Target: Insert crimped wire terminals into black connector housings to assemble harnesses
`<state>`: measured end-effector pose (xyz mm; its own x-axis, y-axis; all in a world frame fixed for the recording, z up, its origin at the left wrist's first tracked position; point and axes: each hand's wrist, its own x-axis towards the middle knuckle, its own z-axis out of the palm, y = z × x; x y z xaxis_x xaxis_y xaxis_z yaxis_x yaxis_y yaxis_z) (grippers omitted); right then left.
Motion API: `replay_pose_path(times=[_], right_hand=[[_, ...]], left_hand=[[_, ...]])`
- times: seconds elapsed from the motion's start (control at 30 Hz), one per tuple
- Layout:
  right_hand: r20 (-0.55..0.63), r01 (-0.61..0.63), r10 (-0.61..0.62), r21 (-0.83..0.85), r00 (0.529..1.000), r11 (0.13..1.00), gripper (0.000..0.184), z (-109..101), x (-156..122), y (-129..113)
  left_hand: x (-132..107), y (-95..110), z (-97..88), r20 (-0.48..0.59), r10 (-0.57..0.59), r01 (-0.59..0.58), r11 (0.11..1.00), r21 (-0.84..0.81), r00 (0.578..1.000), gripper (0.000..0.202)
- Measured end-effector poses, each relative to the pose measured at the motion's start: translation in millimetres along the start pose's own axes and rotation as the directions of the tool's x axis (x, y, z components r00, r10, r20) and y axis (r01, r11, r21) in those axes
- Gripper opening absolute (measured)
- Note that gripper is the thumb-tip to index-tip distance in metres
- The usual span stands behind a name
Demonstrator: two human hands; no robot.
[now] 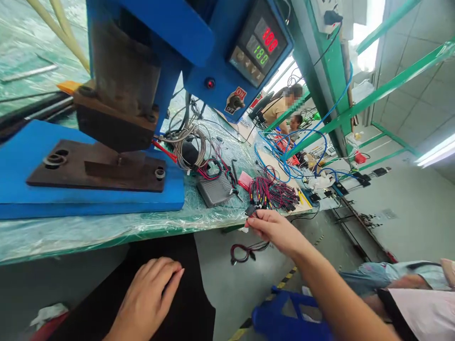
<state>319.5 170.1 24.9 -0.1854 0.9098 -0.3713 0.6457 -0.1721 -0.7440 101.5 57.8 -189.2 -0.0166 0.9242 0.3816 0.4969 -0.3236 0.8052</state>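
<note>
Black plastic connector [250, 210] pinched at the fingertips of the right hand [275, 232], a narrow grip.

Temperature controller [258, 49]: red 180, green 180, probably | switch plate [235, 100]: ON/OFF

The press frame [192, 28] is bright blue above a blue foam pad [31, 161], and the temperature controller [258, 49] glows with red and green digits. Red-and-black wires [273, 192] and a black connector [250, 210] sit by the table's front edge [199, 222]. Hazard tape [273, 289] on the floor has yellow-and-black stripes, and the steel uprights [332, 80] are green.
</note>
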Motion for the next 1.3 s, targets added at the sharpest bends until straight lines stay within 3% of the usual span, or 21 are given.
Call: replay_pose_path(times=[0.1, 0.17, 0.27, 0.4, 0.63, 0.8, 0.97, 1.3], right_hand=[[0.038, -0.046, 0.056, -0.224, 0.998, 0.974, 0.025, -21, 25, -9], [0.055, -0.056, 0.082, -0.373, 0.995, 0.926, 0.030, -27, 38, -16], [0.073, -0.059, 0.118, -0.552, 0.990, 0.832, 0.042, -27, 49, -24], [0.101, -0.036, 0.143, -0.683, 0.985, 0.730, 0.046, -20, 56, -28], [0.137, -0.009, 0.161, -0.736, 0.977, 0.677, 0.029, -22, 60, -20], [0.138, -0.006, 0.158, -0.734, 0.978, 0.680, 0.027, -24, 60, -13], [0.168, -0.040, 0.224, -0.712, 0.960, 0.701, 0.018, -25, 62, -14], [0.205, -0.105, 0.349, -0.713, 0.914, 0.694, 0.019, -28, 76, -27]], left_hand=[[-4, -7, 3.7, 0.037, 0.001, -0.001, 1.000, 0.009, 0.999, 0.018], [-4, -8, 3.5, 0.035, -0.002, 0.003, 1.000, -0.011, 0.999, 0.017], [-5, -11, 4.4, 0.033, -0.012, 0.013, 0.999, -0.036, 0.999, 0.016], [-6, -17, 6.5, 0.035, 0.001, 0.001, 0.999, -0.048, 0.999, 0.013], [-6, -23, 12.4, 0.019, 0.031, -0.029, 0.997, -0.070, 0.999, 0.013], [-5, -25, 15.3, 0.020, 0.059, -0.058, 0.997, -0.059, 0.998, 0.011], [-6, -24, 15.1, 0.025, 0.066, -0.065, 0.997, -0.051, 0.998, 0.009], [-9, -25, 18.1, 0.053, 0.029, -0.026, 0.998, -0.056, 0.998, 0.011]])
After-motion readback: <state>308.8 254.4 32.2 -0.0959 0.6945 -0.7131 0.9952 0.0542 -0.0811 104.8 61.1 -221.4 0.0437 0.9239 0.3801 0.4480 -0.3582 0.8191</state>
